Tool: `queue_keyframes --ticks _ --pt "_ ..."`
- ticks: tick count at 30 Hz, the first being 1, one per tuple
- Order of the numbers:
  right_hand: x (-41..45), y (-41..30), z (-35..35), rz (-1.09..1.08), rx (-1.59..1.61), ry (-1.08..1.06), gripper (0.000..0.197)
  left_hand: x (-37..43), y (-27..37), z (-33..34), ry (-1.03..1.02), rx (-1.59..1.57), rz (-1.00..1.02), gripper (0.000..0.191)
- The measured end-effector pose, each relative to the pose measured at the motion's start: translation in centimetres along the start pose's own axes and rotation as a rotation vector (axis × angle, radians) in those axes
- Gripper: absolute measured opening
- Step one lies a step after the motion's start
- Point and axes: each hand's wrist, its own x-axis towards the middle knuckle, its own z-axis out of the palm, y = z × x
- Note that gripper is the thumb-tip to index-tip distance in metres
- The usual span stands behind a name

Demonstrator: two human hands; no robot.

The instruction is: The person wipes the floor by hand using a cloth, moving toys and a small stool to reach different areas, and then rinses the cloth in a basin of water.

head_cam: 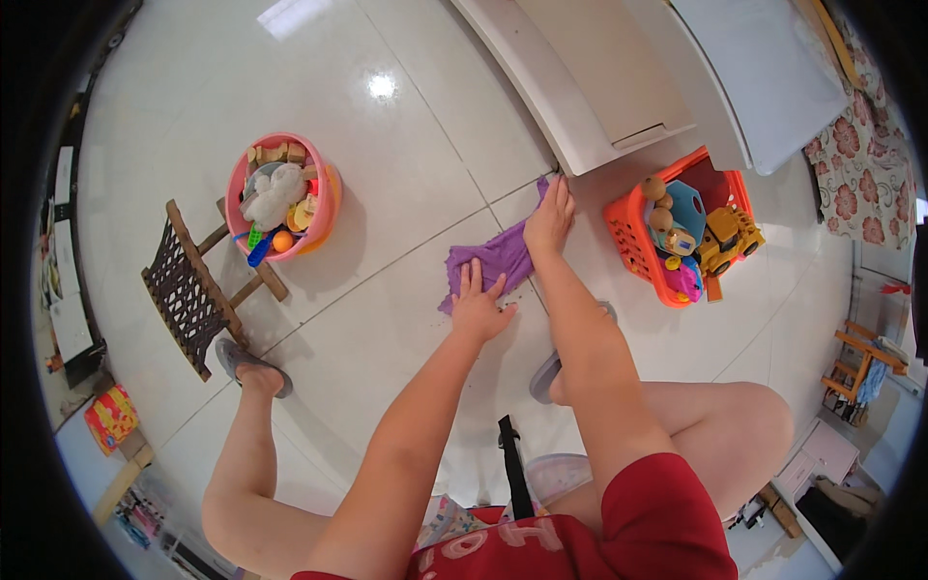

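Note:
A purple cloth point(500, 257) lies spread on the light floor tiles between the two baskets. My left hand point(478, 301) rests on its near left end, palm down with fingers apart. Farther up and to the right, my right hand point(551, 217) presses on the cloth's far end with its fingers close together, beside the corner of a white furniture piece. Whether its fingers grip the cloth is unclear. Small dark crumbs lie on the tile near my left hand.
On the left stand a pink tub point(232, 196) of toys and a low wooden stool with a woven dark seat point(185, 297). An orange plastic basket point(627, 243) of toys is at the right, near a white cabinet point(551, 80). My slippered feet flank the floor before me.

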Motion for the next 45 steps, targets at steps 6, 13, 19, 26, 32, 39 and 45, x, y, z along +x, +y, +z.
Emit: queue_keyframes --ticks 6,13,19,26,32,39,45 --pt "-1.6 -0.2 -1.6 0.052 -0.196 -0.325 0.053 -0.2 -0.2 -0.7 -0.058 0.031 -0.021 0.071" --pt "-7.9 -0.5 -3.3 0.026 -0.122 -0.043 0.044 -0.2 0.5 -0.7 -0.073 0.061 -0.03 0.073" --pt "-10.5 -1.9 -2.8 0.119 0.213 0.05 0.029 0.0 -0.1 -0.7 -0.08 0.081 -0.04 0.073" --pt "-4.6 -2.5 -1.5 -0.131 0.137 0.057 0.029 0.0 0.0 0.0 -0.029 -0.001 -0.024 0.068" --pt "-6.4 -1.0 -2.3 -0.228 -0.041 -0.184 0.038 -0.1 -0.5 0.4 0.005 -0.004 -0.017 0.068" --pt "-8.7 0.5 -2.2 -0.006 0.022 -0.139 0.04 -0.1 -0.8 -0.1 0.005 -0.005 -0.006 0.071" --pt "0.3 3.8 -3.4 -0.252 -0.253 -0.21 0.036 0.8 1.5 0.1 0.045 0.013 -0.014 0.071"
